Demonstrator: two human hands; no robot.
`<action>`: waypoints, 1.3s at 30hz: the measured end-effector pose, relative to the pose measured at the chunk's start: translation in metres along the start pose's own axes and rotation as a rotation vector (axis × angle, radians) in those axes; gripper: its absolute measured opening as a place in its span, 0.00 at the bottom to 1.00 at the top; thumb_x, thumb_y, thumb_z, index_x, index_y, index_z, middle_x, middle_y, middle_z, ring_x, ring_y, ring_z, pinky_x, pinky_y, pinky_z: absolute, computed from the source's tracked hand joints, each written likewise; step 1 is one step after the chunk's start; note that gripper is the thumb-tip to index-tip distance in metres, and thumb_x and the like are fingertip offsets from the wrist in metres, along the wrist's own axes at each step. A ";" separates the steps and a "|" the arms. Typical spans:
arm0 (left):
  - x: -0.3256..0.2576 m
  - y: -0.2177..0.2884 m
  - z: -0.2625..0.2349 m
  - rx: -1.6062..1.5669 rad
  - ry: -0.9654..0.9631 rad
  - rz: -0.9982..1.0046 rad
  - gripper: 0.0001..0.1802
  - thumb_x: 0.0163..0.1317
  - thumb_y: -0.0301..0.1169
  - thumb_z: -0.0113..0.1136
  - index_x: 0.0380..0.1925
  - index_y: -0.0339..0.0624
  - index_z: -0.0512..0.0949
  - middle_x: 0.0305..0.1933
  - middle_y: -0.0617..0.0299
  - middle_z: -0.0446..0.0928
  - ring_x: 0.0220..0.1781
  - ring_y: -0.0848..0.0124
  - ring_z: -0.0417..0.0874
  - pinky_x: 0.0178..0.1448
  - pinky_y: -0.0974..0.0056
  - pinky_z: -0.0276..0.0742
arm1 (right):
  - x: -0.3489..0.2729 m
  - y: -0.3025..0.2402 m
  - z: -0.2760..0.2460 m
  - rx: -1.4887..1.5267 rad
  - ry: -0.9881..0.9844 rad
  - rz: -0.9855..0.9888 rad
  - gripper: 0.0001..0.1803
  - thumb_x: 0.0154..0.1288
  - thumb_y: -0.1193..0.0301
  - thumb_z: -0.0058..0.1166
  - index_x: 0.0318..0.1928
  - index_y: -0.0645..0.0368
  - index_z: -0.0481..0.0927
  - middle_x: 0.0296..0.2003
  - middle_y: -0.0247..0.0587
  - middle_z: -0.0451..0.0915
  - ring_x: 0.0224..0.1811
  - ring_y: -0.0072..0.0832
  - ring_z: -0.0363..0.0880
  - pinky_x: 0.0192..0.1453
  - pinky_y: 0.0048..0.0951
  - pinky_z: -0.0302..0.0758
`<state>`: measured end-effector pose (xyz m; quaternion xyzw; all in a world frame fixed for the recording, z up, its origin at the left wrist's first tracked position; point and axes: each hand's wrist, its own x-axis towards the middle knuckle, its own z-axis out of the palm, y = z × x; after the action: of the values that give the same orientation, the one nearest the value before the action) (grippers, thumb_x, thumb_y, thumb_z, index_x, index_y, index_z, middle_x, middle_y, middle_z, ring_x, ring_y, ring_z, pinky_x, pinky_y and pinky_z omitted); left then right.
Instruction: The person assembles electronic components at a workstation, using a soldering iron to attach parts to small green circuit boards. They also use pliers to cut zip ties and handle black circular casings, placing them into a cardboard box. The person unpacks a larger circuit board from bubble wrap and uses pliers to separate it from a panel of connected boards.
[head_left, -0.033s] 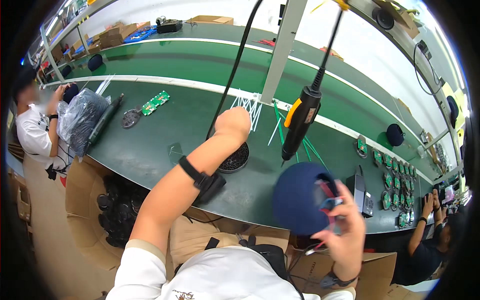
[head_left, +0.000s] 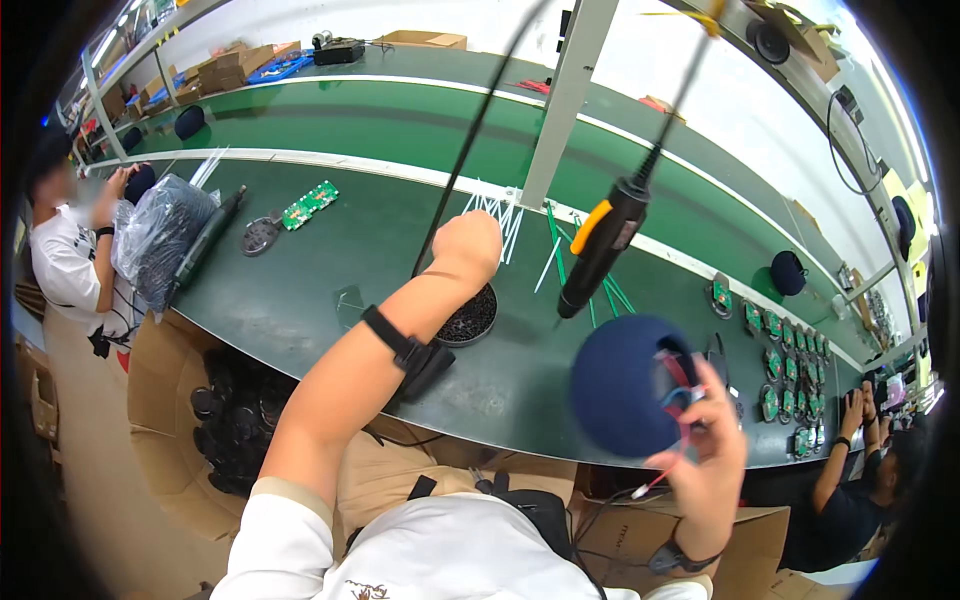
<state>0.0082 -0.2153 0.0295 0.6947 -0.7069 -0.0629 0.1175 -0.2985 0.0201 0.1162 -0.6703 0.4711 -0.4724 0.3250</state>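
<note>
In my right hand (head_left: 715,455) is a round navy-blue speaker housing (head_left: 618,388), its opening turned toward the palm. Thin red wires (head_left: 684,432) with a small plug hang out of that opening, beside my fingers. My left hand (head_left: 468,243) is curled closed over the table, knuckles up; its fingertips, and anything in them, are hidden. Just below it sits a round dish (head_left: 478,340) of small black parts, likely screws. Between my hands, farther back, an electric screwdriver (head_left: 606,240) with a yellow lever hangs from above, untouched.
White strips (head_left: 503,222) and green ones (head_left: 612,290) lie behind my hands. Rows of green circuit boards (head_left: 790,365) fill the right side. A board (head_left: 311,205) and a bagged bundle (head_left: 160,240) lie left. A cardboard box (head_left: 165,440) holds black parts. Co-workers sit both sides.
My right hand has carried the speaker housing a little to the right and slightly up. The hanging screwdriver has swung slightly, its tip moving left. My left hand is nearly still.
</note>
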 end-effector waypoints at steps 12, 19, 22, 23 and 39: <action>0.011 0.001 0.048 0.063 0.063 0.093 0.16 0.70 0.39 0.55 0.51 0.46 0.84 0.55 0.49 0.79 0.61 0.50 0.78 0.61 0.46 0.78 | 0.284 0.181 -0.061 -0.614 0.316 0.160 0.29 0.52 0.65 0.79 0.52 0.61 0.80 0.49 0.52 0.86 0.54 0.43 0.85 0.60 0.39 0.78; -0.002 0.006 0.042 -0.030 0.049 0.180 0.15 0.69 0.32 0.53 0.48 0.40 0.84 0.49 0.53 0.81 0.57 0.53 0.80 0.55 0.49 0.81 | 0.373 0.279 -0.057 -0.886 0.325 0.123 0.34 0.51 0.58 0.79 0.55 0.57 0.80 0.51 0.54 0.86 0.56 0.51 0.84 0.62 0.45 0.78; -0.017 0.006 0.031 -0.183 0.180 0.197 0.12 0.69 0.30 0.51 0.44 0.36 0.80 0.46 0.51 0.82 0.52 0.53 0.83 0.56 0.48 0.79 | 0.387 0.301 -0.065 -0.946 0.320 0.089 0.33 0.51 0.58 0.79 0.55 0.56 0.80 0.51 0.54 0.85 0.56 0.53 0.83 0.62 0.48 0.77; -0.030 0.010 0.025 -0.133 0.283 0.212 0.12 0.68 0.30 0.52 0.42 0.34 0.80 0.46 0.49 0.82 0.50 0.53 0.83 0.58 0.47 0.78 | 0.390 0.304 -0.070 -0.931 0.297 0.046 0.33 0.51 0.59 0.79 0.55 0.55 0.80 0.52 0.54 0.85 0.56 0.53 0.83 0.62 0.48 0.77; -0.058 -0.252 -0.069 0.255 0.396 -0.289 0.21 0.62 0.38 0.72 0.53 0.47 0.82 0.57 0.55 0.83 0.72 0.54 0.73 0.72 0.41 0.68 | 0.286 0.146 -0.050 -0.702 0.195 -0.047 0.31 0.67 0.77 0.64 0.69 0.56 0.73 0.59 0.51 0.81 0.53 0.39 0.84 0.57 0.37 0.79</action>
<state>0.2701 -0.1590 0.0276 0.7963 -0.5659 0.1474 0.1549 -0.3617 -0.2987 0.0982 -0.7034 0.6178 -0.3511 0.0179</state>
